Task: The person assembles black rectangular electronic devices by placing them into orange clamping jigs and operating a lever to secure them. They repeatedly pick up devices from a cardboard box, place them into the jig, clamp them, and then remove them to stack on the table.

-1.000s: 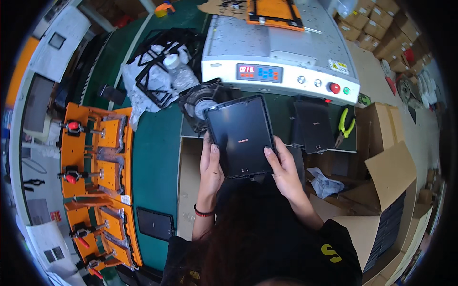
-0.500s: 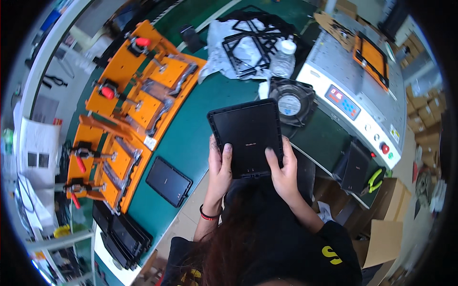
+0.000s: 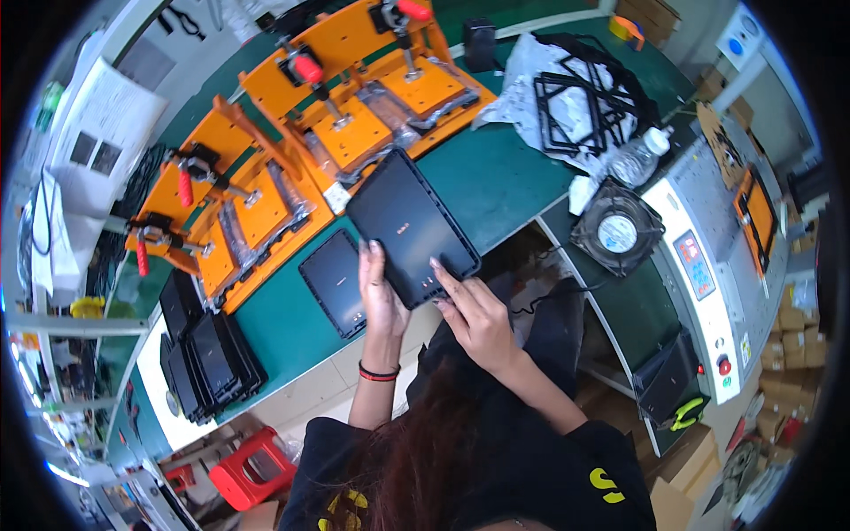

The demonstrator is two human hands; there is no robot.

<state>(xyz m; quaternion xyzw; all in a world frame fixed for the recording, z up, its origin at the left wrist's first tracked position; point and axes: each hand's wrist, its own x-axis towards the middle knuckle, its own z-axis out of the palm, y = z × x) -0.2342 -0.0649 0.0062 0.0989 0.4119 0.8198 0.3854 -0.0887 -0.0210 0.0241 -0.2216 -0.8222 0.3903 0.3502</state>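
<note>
A black rectangular plastic cover (image 3: 409, 232) with a raised rim is held tilted above the table's front edge. My left hand (image 3: 382, 299) grips its lower left side, thumb over the face. At the lower edge, my right hand (image 3: 482, 323) is closed on the cover, with one fingertip on its face near some small marks. Just left of my left hand, a second black cover (image 3: 332, 279) lies flat on the green table (image 3: 292, 332), partly hidden by the held one. Several more black covers (image 3: 217, 363) are stacked at the table's left end.
Orange clamping fixtures (image 3: 350, 142) with red-handled toggle clamps stand behind the covers. Black frames (image 3: 580, 111) lie on white wrapping at the back, near a clear bottle (image 3: 639, 159). A fan (image 3: 617, 232) and a white-fronted machine (image 3: 699, 283) are at right; a red stool (image 3: 255, 467) is lower left.
The held cover has moved left and turned, its top now leaning left. My right hand has shifted from its right side to the lower edge. The whole view has swung right.
</note>
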